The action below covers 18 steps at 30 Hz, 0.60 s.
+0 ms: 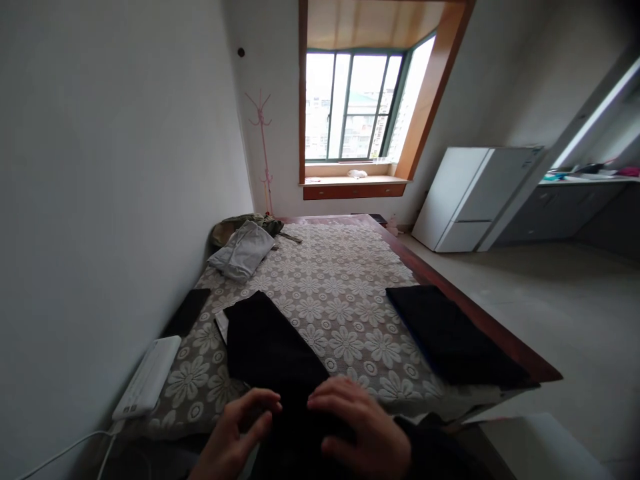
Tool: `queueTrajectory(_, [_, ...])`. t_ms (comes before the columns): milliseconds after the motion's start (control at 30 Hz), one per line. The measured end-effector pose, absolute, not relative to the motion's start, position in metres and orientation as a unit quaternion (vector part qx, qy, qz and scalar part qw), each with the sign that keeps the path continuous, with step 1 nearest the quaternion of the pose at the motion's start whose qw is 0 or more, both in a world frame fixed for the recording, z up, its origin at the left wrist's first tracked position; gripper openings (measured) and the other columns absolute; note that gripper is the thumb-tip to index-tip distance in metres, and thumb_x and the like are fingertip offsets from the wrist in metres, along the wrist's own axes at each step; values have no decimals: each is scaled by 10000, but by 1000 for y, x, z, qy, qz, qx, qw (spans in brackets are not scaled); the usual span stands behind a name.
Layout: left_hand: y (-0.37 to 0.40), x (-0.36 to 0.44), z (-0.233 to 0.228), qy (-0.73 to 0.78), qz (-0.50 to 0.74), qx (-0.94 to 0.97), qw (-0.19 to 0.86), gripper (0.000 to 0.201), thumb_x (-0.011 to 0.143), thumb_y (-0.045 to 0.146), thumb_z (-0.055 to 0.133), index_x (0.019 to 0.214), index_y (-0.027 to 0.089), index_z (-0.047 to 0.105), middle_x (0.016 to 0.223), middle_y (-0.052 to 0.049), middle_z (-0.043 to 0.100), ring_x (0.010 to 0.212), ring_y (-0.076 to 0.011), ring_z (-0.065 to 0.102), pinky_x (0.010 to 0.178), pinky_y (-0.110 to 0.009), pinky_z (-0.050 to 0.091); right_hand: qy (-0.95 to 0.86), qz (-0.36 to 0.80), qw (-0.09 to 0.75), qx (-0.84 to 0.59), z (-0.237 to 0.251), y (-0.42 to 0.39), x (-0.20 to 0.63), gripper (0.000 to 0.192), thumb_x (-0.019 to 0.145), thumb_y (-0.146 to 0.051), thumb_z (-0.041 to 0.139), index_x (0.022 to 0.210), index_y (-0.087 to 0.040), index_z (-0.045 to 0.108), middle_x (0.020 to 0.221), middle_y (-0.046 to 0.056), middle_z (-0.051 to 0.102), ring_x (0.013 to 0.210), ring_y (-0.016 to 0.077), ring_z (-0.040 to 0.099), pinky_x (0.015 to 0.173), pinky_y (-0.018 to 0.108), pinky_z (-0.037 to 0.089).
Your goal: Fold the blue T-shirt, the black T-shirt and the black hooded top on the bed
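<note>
The wide, flat flowered cover (345,343) seems to help the folded black garment (270,337) lie smooth at its near edge. The right hand (360,423) and left hand (239,430) curve above the garment's near end, fingers bent, thumbs apart, seemingly pinching nothing; I can't tell if they touch.

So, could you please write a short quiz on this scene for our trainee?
1. Is the left hand or the right hand nearer the white rectangular plastic device?
2. True or false: the rumpled grey cloth lies nearer the green-framed glass window than the long black cloth by the hands does.
3. Fill in: the grey-brown fabric cover bears a pattern of pale ____.

Key: 1. The left hand; 2. True; 3. Flowers.
</note>
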<state>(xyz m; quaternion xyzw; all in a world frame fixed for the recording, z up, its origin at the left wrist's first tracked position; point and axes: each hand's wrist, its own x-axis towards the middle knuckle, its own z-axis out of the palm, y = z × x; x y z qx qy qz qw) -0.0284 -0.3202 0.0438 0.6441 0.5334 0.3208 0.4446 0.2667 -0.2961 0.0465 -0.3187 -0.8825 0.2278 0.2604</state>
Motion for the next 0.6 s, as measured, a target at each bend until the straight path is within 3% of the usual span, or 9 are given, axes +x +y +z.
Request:
queueTrajectory(33, [-315, -36, 44, 552, 339, 642, 410, 304, 945, 407, 560, 1136, 247, 733, 1119, -67, 760, 1084, -237, 694, 974, -341, 560, -902, 212, 253, -278, 35, -310, 248, 502, 934, -527, 636, 1376, -293, 585, 1308, 51, 694, 1208, 218, 636, 1128, 372, 434])
queueTrajectory(100, [-303, -53, 44, 572, 359, 655, 339, 298, 924, 296, 499, 1083, 226, 741, 1094, -74, 760, 1051, -246, 708, 939, -366, 588, -915, 137, 260, -276, 4, -327, 217, 411, 1007, -370, 558, 1416, -339, 543, 1323, 2, 698, 1233, 181, 621, 1170, 359, 378])
queueTrajectory(233, [-282, -81, 39, 580, 359, 710, 175, 467, 785, 120, 437, 1132, 232, 729, 1270, -67, 704, 1251, -263, 624, 1134, -492, 473, -881, -9, 290, -374, -53, -338, 186, 690, 911, -478, 651, 1530, -257, 440, 1501, 79, 572, 1379, 292, 501, 1214, 444, 278])
queueTrajectory(333, [-269, -93, 33, 576, 314, 744, 130, 502, 834, 125, 438, 1241, 257, 701, 1428, -54, 619, 1397, -268, 507, 1212, -549, 366, -838, -63, 305, -448, -72, -342, 177, 760, 874, -388, 664, 1566, -225, 399, 1549, 97, 517, 1397, 312, 475, 1214, 465, 231])
queueTrajectory(467, [-254, -99, 21, 559, 280, 765, 157, 421, 881, 187, 445, 1171, 261, 741, 1384, -53, 662, 1396, -272, 518, 1183, -545, 414, -797, -122, 367, -463, -83, -335, 166, 622, 881, -290, 610, 1495, -267, 515, 1415, 60, 649, 1247, 282, 609, 1132, 431, 339])
queueTrajectory(600, [-240, -99, 16, 575, 305, 738, 179, 302, 883, 299, 501, 1001, 253, 775, 1237, -61, 746, 1311, -299, 599, 1129, -528, 473, -759, -163, 467, -424, -92, -313, 163, 424, 934, -249, 525, 1328, -340, 655, 1094, 25, 791, 977, 238, 735, 932, 390, 501])
